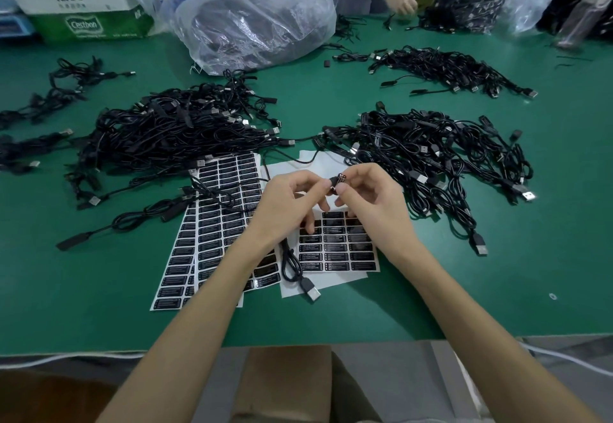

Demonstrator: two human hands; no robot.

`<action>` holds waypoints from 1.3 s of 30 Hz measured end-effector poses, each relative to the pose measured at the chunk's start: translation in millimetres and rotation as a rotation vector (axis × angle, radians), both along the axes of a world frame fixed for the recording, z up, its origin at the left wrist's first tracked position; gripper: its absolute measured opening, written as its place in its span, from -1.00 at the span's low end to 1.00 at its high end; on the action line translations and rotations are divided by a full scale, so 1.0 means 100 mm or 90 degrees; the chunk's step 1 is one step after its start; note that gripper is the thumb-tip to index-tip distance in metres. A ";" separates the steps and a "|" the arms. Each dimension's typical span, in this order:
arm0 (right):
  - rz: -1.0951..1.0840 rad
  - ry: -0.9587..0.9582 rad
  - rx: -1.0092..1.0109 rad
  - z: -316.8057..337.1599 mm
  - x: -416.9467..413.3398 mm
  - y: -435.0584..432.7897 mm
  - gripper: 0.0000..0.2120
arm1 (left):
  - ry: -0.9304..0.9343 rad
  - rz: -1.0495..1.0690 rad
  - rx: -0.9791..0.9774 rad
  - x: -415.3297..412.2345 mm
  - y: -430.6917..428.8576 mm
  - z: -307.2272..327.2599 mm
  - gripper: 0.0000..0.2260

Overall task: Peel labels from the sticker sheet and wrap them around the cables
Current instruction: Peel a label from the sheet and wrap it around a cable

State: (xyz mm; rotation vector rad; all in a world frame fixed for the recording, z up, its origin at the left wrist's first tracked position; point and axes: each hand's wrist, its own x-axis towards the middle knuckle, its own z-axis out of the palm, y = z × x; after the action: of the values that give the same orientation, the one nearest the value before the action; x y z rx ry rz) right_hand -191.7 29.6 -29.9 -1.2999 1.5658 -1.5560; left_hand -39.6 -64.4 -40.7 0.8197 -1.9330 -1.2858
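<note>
Above green table [99,290], both hands pinch one cable's black end [336,183].

Two bare forearms [205,306] run up to the left grip [288,207] and right grip [371,203], each with slender fingers [360,173].

A thin black USB cable [289,261] is pinched at its upper end between the left hand [288,203] and right hand [371,200], where a small glossy black label [341,179] curls round it. Its silver plug [312,292] rests on the near edge of a white sticker sheet [338,276] of black rectangular labels, top rows bare.
</note>
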 end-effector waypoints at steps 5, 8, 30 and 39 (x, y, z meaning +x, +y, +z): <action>-0.005 -0.036 -0.002 -0.01 -0.02 -0.01 -0.86 | 0.016 0.025 0.029 0.00 -0.02 0.00 -0.77; 0.001 -0.040 0.005 -0.02 -0.02 -0.01 -0.85 | 0.041 0.015 0.047 0.00 -0.03 0.00 -0.78; -0.045 0.043 -0.014 0.00 0.01 -0.01 -0.78 | -0.057 0.044 -0.126 -0.02 0.00 -0.02 -0.84; -0.056 0.054 0.001 -0.01 0.03 -0.01 -0.80 | -0.078 0.050 -0.153 0.00 0.05 0.05 -0.80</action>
State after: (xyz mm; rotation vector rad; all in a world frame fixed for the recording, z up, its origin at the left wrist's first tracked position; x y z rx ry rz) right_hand -189.0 28.4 -31.2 -1.3272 1.6968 -1.5719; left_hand -39.8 -59.2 -35.6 0.8585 -2.0811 -0.9528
